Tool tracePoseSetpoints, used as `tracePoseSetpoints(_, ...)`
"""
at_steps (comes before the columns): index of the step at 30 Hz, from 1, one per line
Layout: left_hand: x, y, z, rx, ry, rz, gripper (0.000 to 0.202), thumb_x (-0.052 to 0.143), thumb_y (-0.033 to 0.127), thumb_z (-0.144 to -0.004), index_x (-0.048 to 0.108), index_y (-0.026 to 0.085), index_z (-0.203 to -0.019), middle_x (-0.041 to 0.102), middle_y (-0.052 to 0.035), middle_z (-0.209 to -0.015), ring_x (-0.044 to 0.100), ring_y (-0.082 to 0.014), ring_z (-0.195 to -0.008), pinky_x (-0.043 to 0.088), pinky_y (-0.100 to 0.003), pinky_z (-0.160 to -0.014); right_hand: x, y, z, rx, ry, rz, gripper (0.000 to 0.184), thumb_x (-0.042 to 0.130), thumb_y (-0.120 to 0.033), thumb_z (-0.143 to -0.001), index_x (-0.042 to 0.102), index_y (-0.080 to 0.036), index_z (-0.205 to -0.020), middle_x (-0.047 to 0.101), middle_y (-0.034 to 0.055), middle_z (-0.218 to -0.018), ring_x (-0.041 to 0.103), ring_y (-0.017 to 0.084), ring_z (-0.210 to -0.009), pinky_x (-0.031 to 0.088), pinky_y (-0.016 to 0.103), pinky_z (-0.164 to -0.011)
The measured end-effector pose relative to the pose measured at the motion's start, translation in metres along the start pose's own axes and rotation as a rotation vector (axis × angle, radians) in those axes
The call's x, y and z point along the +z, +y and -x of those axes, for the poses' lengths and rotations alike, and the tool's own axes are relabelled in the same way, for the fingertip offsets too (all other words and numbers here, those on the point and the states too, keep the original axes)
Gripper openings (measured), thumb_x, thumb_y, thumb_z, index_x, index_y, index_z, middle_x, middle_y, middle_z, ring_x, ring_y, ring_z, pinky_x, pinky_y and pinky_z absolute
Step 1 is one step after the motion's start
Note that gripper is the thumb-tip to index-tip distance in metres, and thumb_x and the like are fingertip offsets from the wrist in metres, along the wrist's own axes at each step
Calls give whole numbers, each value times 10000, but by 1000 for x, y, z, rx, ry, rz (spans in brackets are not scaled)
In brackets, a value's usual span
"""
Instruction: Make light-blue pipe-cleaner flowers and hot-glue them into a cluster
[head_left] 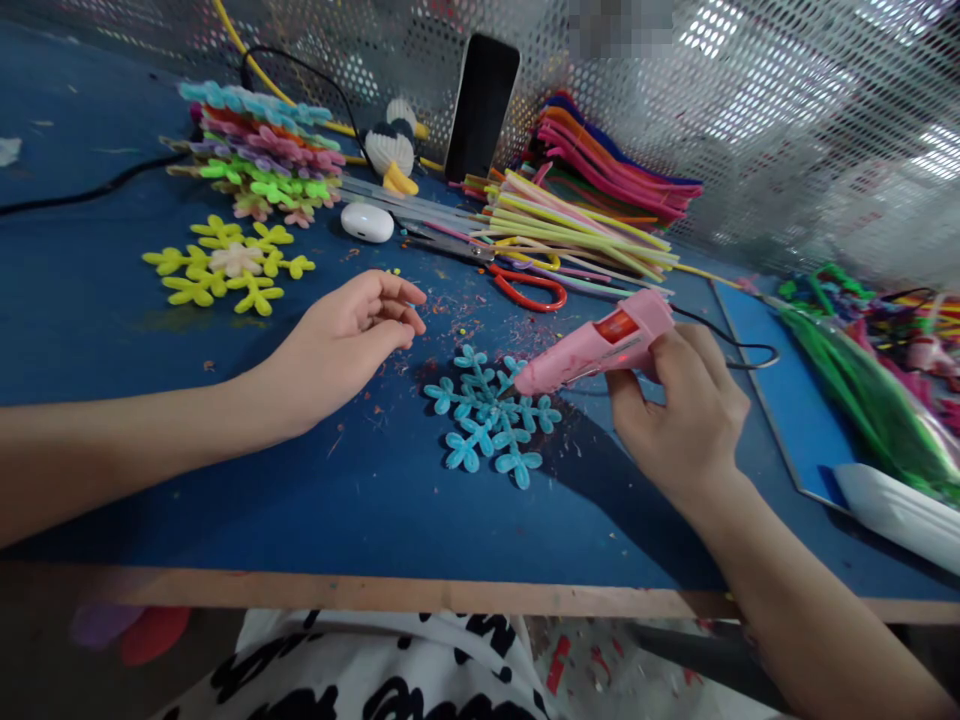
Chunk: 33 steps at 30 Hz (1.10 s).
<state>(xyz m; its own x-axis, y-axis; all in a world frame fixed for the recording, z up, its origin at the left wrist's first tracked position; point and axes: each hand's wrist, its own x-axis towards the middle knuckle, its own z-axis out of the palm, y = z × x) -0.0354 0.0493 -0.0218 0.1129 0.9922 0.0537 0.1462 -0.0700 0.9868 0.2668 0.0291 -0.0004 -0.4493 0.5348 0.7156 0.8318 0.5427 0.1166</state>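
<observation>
My right hand (681,412) grips a pink hot glue gun (592,345) by its handle. The gun's nozzle points down at the middle of a light-blue pipe-cleaner snowflake (491,415) lying flat on the table; whether the tip touches it I cannot tell. To the left of the snowflake, my left hand (352,335) hovers over the table, fingers loosely curled and parted from the thumb, holding nothing. Beyond that hand rests a yellow snowflake (196,262) with a pale centre.
At the back left is a stack of coloured snowflakes (262,150). Red-handled scissors (529,288), a white oval case (367,222) and loose pipe cleaners (577,230) lie behind the work. A phone (484,105) leans against the perforated panel. Green bundles (862,380) lie at right.
</observation>
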Motion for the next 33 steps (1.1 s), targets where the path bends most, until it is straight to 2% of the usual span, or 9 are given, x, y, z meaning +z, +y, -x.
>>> tracePoseSetpoints(9, 0, 1, 1, -10, 5, 1, 228, 642, 207, -813, 647, 210, -1041, 691, -40, -961, 643, -211, -922, 495, -357, -804, -2, 1, 2, 62, -37, 14, 184, 525, -70, -884, 581, -246, -878, 657, 84, -853, 649, 264, -795, 491, 398, -645)
tracePoseSetpoints(19, -1, 1, 1, -1, 2, -12, 233, 640, 212, -818, 642, 208, -1051, 695, -39, -967, 647, -212, -940, 495, -364, -832, -2, 1, 0, 73, -42, -21, 200, 614, -115, -846, 608, -238, -1003, 655, 109, -929, 627, 303, -841, 498, 449, -696)
tracePoseSetpoints(22, -1, 1, 1, -5, -1, -11, 238, 636, 208, -814, 640, 206, -1051, 691, -41, -966, 645, -214, -941, 495, -363, -837, -2, 3, 0, 27, -8, -18, 210, 648, -131, -820, 605, -217, -1007, 644, 110, -917, 621, 300, -832, 499, 446, -694)
tracePoseSetpoints(25, 0, 3, 1, -13, 4, -10, 229, 633, 211, -815, 642, 208, -1044, 687, -42, -957, 642, -214, -920, 491, -366, -823, -1, 4, 1, -1, 19, -17, 212, 650, -107, -802, 594, -219, -973, 653, 104, -904, 621, 284, -811, 496, 425, -668)
tracePoseSetpoints(33, -1, 2, 1, -13, 7, -22, 225, 639, 224, -814, 647, 218, -1039, 683, -47, -963, 640, -226, -927, 489, -378, -807, -2, 3, 1, 6, -11, -20, 245, 577, -58, -822, 603, -250, -971, 671, 94, -894, 636, 280, -785, 487, 420, -643)
